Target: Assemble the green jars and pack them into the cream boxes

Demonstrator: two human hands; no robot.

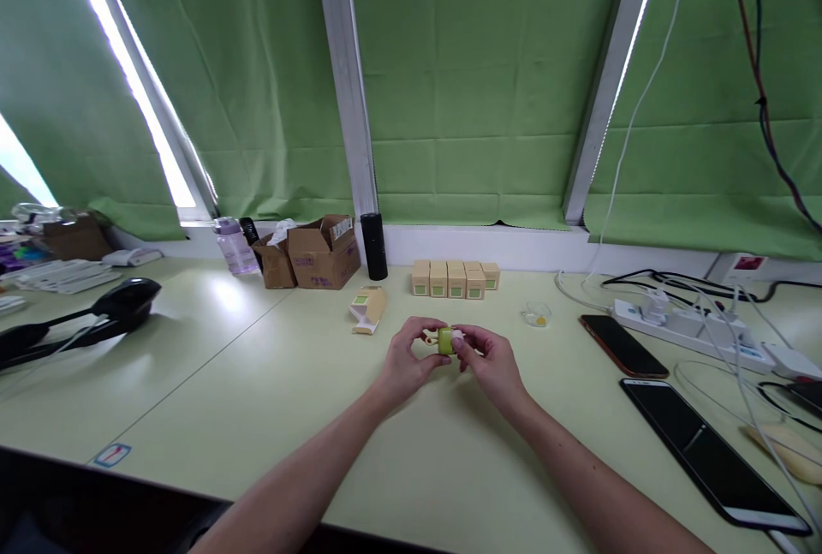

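Note:
Above the middle of the table, a small rounded green item (444,341) with a pale yellow loop on its left end is held between both hands. My left hand (414,354) grips it from the left, thumb below and fingers above. From the right, my right hand (488,357) pinches its whitish end, and the fingertips partly hide that end. Beyond the hands lies an opened small carton (368,311) with a green label. Several small closed tan boxes (456,281) with green labels stand in a row farther back.
To the right are a clear plastic piece (536,314), a phone (622,347), a larger tablet-like device (712,451) and a power strip (693,330) with tangled cables. Cardboard boxes (324,259), a black cylinder (373,247) and a purple bottle (235,247) stand at the back left.

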